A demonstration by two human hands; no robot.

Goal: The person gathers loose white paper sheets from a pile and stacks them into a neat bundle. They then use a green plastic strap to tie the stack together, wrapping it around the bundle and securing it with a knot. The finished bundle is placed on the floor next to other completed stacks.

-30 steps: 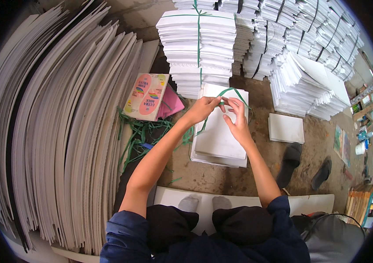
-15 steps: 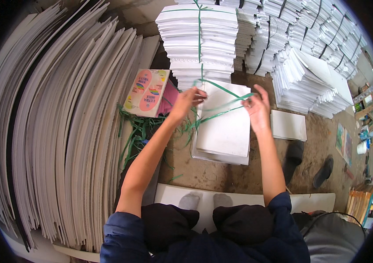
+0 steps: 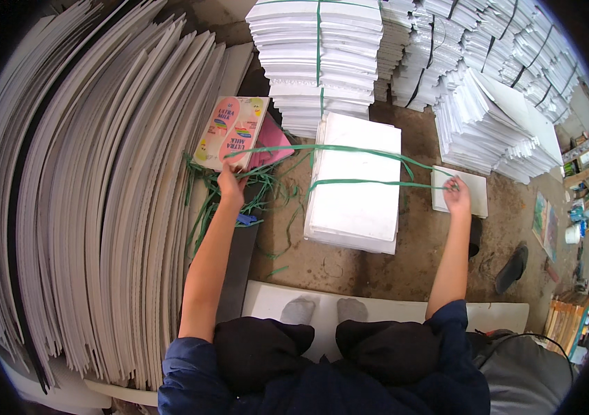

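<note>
In front of my feet lies a low stack of white sheets (image 3: pixel 355 200). A green plastic strap (image 3: pixel 357 148) runs across its top in two roughly level strands. Out to the left, my left hand (image 3: pixel 231 185) is closed on one end of the strap, beside a pink and cream printed carton (image 3: pixel 233 131). My right hand (image 3: pixel 456 194) grips another end of it, out to the right above a smaller white stack (image 3: pixel 476 188). Between my hands the strands look pulled fairly straight. A short loose piece of strap hangs at the stack's right edge.
Tall white sheets (image 3: pixel 128 207) stand packed along the left. A strapped pile (image 3: pixel 315 55) rises behind the low stack, with more bundles (image 3: pixel 488 124) at the back right. Loose green straps (image 3: pixel 239 190) lie near my left hand. A dark slipper (image 3: pixel 511 270) sits at right.
My hands have moved apart, the left to the left and the right to the right. The strap, crossed over the stack before, is now stretched out wide across it.
</note>
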